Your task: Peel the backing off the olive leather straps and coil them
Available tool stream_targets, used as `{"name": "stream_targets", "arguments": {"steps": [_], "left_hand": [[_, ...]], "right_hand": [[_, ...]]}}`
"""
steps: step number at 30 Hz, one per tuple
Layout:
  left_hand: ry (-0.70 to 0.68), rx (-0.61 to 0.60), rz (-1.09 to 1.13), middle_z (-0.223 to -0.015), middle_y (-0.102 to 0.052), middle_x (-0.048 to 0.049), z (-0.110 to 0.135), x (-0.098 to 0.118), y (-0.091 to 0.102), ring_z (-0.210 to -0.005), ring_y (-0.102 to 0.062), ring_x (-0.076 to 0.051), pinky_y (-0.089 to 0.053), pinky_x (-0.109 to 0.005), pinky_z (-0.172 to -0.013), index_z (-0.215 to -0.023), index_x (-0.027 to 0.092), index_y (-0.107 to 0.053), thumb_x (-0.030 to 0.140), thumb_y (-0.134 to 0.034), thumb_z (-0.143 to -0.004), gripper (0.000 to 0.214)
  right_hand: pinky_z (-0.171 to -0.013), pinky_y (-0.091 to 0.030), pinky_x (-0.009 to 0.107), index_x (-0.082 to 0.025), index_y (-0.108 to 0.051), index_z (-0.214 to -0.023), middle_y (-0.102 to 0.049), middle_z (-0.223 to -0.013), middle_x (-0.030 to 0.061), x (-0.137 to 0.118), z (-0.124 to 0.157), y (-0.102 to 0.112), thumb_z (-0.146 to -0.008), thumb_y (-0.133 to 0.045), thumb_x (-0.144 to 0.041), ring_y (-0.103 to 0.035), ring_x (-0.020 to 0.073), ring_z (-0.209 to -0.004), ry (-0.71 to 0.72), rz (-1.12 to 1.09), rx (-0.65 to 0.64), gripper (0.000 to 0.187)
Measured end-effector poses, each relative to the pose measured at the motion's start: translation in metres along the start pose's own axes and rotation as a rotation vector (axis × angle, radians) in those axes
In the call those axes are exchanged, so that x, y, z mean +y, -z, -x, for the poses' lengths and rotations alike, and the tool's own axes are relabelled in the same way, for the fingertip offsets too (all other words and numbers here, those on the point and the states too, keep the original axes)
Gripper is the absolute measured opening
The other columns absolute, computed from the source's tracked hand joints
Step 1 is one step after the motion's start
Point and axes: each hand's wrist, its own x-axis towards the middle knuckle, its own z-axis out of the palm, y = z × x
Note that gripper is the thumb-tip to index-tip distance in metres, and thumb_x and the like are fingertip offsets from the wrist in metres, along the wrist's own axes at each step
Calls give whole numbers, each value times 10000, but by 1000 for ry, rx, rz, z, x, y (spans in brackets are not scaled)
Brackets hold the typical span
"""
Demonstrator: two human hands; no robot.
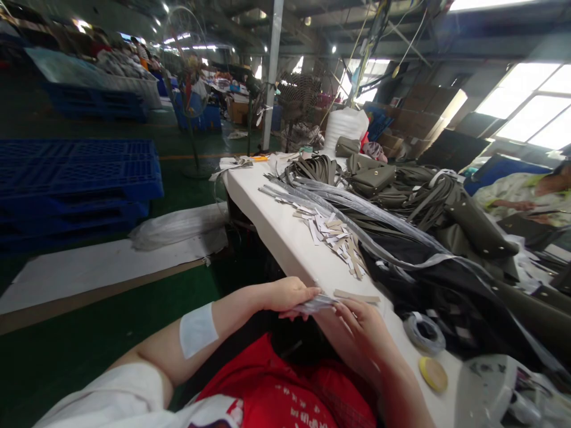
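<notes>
Your left hand (pixel 292 295) is pinching a shiny grey strip (pixel 316 304) between thumb and fingers — your right hand (pixel 366 328) is fingertip-gripping its other end, beside the white table's (pixel 289 238) flat beige strip (pixel 355 295).

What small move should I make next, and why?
Perhaps draw your right hand gently along the silvery material to smooth it: your left hand grips one end, and the right touches the other, near the edge of the white table.
</notes>
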Motion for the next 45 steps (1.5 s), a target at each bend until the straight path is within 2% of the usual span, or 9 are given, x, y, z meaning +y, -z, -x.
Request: {"name": "stream_targets", "arguments": {"steps": [5,9,12,18,22,27,32,40,45], "left_hand": [[48,-147,681,-305,-330,74,-11,-1,-8,-263,-294,-86,-428,-261,-487,-680,109,-650,701,-290,-909,730],[-56,-33,1055,-345,-376,75,-21,5,-26,-310,-360,-67,-480,-237,-602,-767,90,-683,665,-314,-930,702],[-111,67,1163,-427,-460,54,-25,2,-34,-411,-465,-86,-492,-248,-638,-799,106,-680,671,-421,-893,628],[-221,453,423,-821,-692,-59,-26,-19,-29,-775,-624,-171,-489,-281,-780,-932,120,-703,607,-549,-857,516],[-360,292,-131,-1081,-713,-81,-25,-16,-32,-1009,-635,-213,-457,-290,-910,-1107,171,-699,473,-530,-913,397],[-381,509,-179,-884,-736,-66,-26,-14,-40,-819,-663,-171,-485,-240,-773,-949,156,-742,425,-493,-943,367],[-313,910,14,-867,-710,-76,-26,-32,-50,-836,-648,-180,-497,-257,-778,-926,154,-724,454,-465,-951,398],[-126,236,217,-862,-699,-63,-12,-55,-67,-578,-558,-116,-451,-212,-526,-1102,140,-686,562,-480,-907,508],[-34,185,244,-747,-661,-45,4,-74,-88,-500,-486,-91,-380,-197,-479,-1051,133,-693,611,-462,-894,553]], "right_hand": [[-448,-346,229,-172,-593,-599,-569,-475,16,2,1,-39,-945,-312,-623,-464,109,-400,-106,-323,-58,634],[-345,-292,213,-178,-578,-749,-529,-482,-15,-11,-4,-84,-890,-217,-742,-396,95,-337,-183,-681,212,684],[-342,-310,220,-184,-575,-951,-546,-550,-34,-16,-7,-85,-886,-360,-696,-410,105,-355,-204,-672,299,559],[-693,-471,279,-177,-666,-946,-713,-885,50,-4,1,-29,-882,-544,-459,-622,205,-779,-32,-152,-63,314],[-634,-441,277,-156,-700,-841,-718,-799,53,-3,0,-30,-883,-523,-357,-619,201,-710,-92,-15,-208,271],[-734,-473,294,-154,-678,-1017,-711,-957,59,-1,-1,-43,-851,-588,-381,-621,220,-852,-50,-243,-76,295],[-510,-396,240,-157,-620,-822,-583,-624,-2,16,7,-50,-872,-552,-515,-505,137,-550,-173,-414,-80,368],[-644,-453,253,-138,-691,-925,-678,-825,38,21,26,-41,-905,-521,-512,-573,169,-719,-128,-347,-363,411],[-604,-450,240,-124,-728,-868,-694,-770,30,26,37,-60,-890,-530,-529,-588,172,-689,-152,-285,-465,452]]}}
